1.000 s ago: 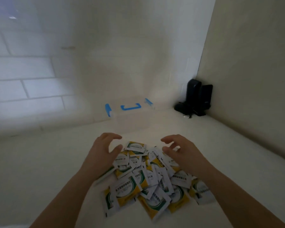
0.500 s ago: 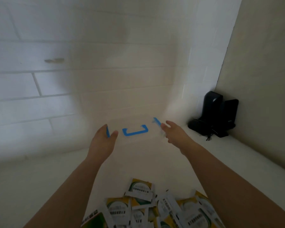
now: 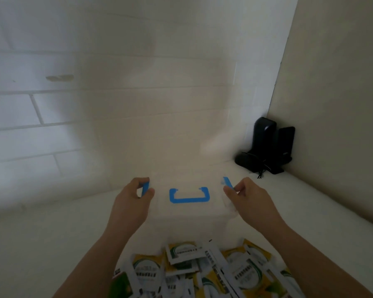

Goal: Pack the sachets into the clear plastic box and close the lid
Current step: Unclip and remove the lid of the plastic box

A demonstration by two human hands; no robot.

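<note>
Well, the white worktop (image 3: 52,244) runs back to a tiled wall (image 3: 95,104), and the clear plastic box (image 3: 187,214) sits on it toward the far side, lid on, with a blue handle (image 3: 188,197) on top. Nearer lies a heap of yellow-and-white sachets (image 3: 202,272). The left hand (image 3: 131,203) pinches the blue left latch (image 3: 145,188) in a curled grip; the right hand (image 3: 249,201) likewise pinches the blue right latch (image 3: 227,182). A black device (image 3: 265,145) stands in the far right corner.
</note>
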